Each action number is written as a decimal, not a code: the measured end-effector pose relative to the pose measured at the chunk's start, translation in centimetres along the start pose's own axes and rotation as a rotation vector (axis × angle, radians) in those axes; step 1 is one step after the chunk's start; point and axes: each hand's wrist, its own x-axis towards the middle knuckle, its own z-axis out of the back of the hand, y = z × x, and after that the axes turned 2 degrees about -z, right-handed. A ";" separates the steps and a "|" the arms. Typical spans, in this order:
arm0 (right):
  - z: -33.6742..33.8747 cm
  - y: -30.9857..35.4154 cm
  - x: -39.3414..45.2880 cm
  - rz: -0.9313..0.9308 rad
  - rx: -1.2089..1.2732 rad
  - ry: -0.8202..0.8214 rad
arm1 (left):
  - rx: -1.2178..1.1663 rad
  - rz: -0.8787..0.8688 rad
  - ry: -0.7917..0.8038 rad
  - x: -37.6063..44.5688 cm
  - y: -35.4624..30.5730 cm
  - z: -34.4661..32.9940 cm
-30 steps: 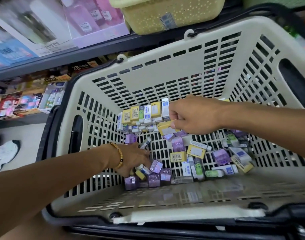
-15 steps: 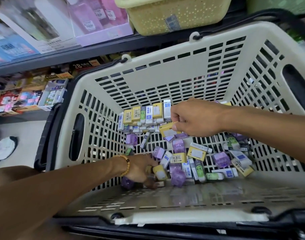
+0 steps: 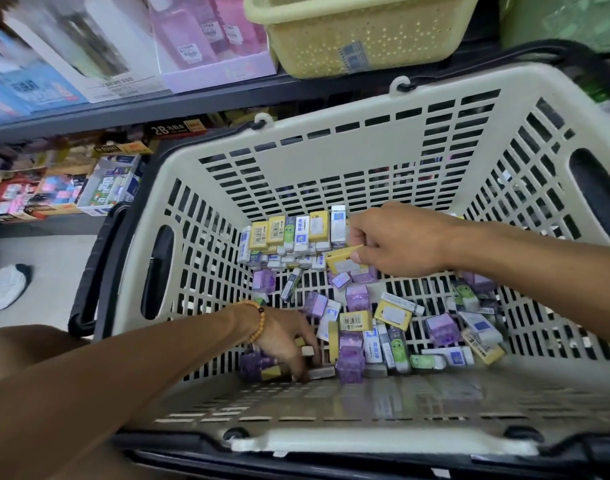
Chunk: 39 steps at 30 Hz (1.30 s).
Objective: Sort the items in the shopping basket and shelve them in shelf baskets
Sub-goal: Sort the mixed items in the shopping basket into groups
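Inside the shopping basket (image 3: 331, 161), the right hand (image 3: 397, 242) is pinching a yellow box (image 3: 343, 259); the left hand (image 3: 289, 337) is lying with fingers spread over small boxes (image 3: 317, 370), its grip unclear.

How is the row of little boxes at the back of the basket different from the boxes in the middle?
The back row stands upright and side by side against the wall of the shopping basket; the loose boxes lie scattered at all angles. The back row is mostly yellow and white; the loose boxes include many purple ones. Both are small packaged items inside the same basket.
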 end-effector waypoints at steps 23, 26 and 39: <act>1.4 -2.6 0.9 -0.316 0.641 -0.177 | -0.490 -0.063 -0.226 -6.8 -1.0 5.7; 1.0 -2.6 1.9 -0.368 0.686 -0.183 | -0.617 -0.054 -0.415 -9.4 -0.4 5.9; -1.3 5.7 11.8 -0.223 0.720 -0.024 | -1.277 -0.024 -0.545 -13.0 0.6 3.7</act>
